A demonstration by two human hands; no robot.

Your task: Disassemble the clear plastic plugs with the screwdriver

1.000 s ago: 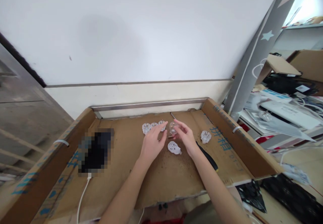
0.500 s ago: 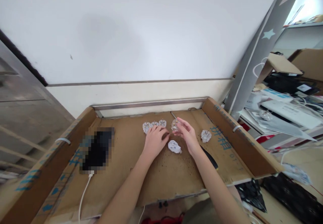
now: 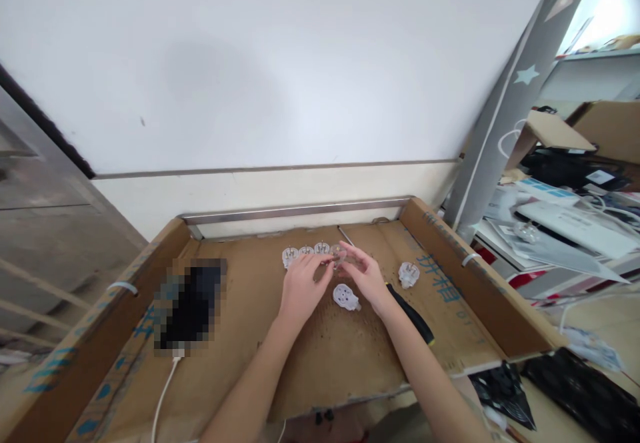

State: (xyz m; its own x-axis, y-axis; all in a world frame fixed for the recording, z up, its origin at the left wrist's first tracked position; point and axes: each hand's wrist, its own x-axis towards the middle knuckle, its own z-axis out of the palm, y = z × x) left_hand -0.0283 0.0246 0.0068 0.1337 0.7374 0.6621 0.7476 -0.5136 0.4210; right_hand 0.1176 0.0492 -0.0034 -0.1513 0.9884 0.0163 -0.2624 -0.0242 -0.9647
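Right fingers (image 3: 351, 250) clamped on clear plastic piece (image 3: 338, 252). Left fingers (image 3: 317, 258) close beside it; cannot tell whether they grip. White socket piece (image 3: 345, 296) nearer the wearer than both.

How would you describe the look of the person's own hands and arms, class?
The left hand and right hand are bare, without gloves. The left forearm and right forearm show no sleeve, watch or bracelet. No ring can be made out.
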